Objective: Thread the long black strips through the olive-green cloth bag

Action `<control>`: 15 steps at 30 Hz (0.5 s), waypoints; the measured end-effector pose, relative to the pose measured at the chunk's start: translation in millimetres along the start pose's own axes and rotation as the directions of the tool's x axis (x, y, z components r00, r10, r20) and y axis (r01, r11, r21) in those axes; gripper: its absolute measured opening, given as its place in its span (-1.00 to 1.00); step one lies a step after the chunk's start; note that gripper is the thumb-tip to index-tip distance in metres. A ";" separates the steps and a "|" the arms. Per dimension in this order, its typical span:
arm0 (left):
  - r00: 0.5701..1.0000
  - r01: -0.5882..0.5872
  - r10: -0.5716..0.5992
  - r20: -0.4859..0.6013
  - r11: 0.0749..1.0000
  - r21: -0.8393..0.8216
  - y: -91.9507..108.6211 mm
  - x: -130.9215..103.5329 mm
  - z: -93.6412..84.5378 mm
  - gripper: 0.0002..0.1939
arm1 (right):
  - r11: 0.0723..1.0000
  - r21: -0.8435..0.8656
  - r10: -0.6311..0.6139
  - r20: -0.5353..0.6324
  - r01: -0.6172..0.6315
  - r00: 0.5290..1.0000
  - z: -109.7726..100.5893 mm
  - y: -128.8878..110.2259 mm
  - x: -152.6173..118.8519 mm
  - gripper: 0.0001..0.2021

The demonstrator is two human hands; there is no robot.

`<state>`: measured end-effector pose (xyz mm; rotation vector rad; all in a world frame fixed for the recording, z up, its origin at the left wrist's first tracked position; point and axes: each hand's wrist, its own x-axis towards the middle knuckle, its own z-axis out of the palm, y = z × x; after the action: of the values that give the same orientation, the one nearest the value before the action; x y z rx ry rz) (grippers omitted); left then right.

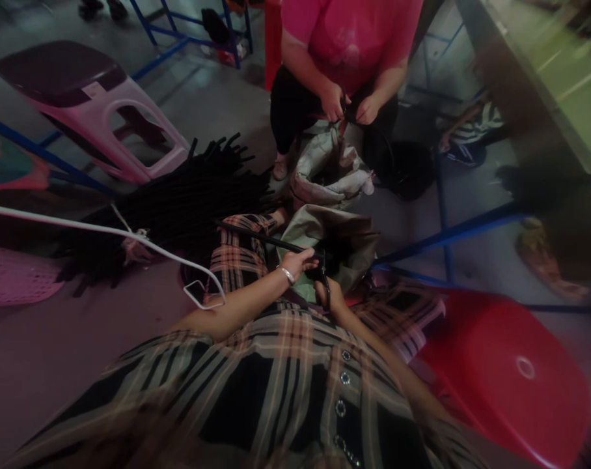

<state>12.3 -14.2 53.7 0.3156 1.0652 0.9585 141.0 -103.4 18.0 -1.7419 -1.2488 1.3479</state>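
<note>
At the far left a pink basket (18,277) stands on the floor, and beyond it lies a tied bundle of black strips (178,189). One similar black strip (256,235) slants over the wearer's left knee towards an open sack (302,220) between the legs. It looks light and slightly bendy, probably foam or rubber with some grip, so a pinch near the end being worked should steady it, without squeezing hard. The left hand (299,262) has it that way, thumb and fingers closed around it close to its right end. Just beside, the right hand (335,299) grips a dark looped-handle tool (327,293), seemingly scissors; how wide its blades stand I cannot tell. Farther right is a red stool (515,371).
</note>
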 end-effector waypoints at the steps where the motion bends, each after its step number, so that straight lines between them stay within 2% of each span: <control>1: 1.000 0.012 -0.012 0.005 1.000 0.012 -0.9 -1.0 0.4 -0.80 | 1.000 0.000 0.009 0.003 -0.009 1.000 -0.7 -1.5 -0.1 -0.75; 10: 0.999 0.041 -0.040 0.017 0.999 -0.030 -4.4 -0.9 -0.3 -0.80 | 0.999 -0.028 -0.022 -0.040 0.021 0.999 -2.7 6.6 4.0 -0.70; 13: 0.999 0.038 -0.038 -0.006 0.999 -0.036 -2.6 0.0 -2.1 -0.79 | 0.999 -0.028 -0.049 -0.094 0.047 0.994 -3.3 3.7 4.5 -0.67; 15: 1.000 0.027 -0.027 -0.015 0.999 -0.028 -1.5 0.6 -3.8 -0.80 | 1.000 0.003 -0.005 -0.141 0.006 0.990 -4.4 -0.8 5.1 -0.65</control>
<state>9.9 -15.3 50.5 0.2710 1.0665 0.9519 145.1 -98.0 18.1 -1.7964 -1.1715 1.2005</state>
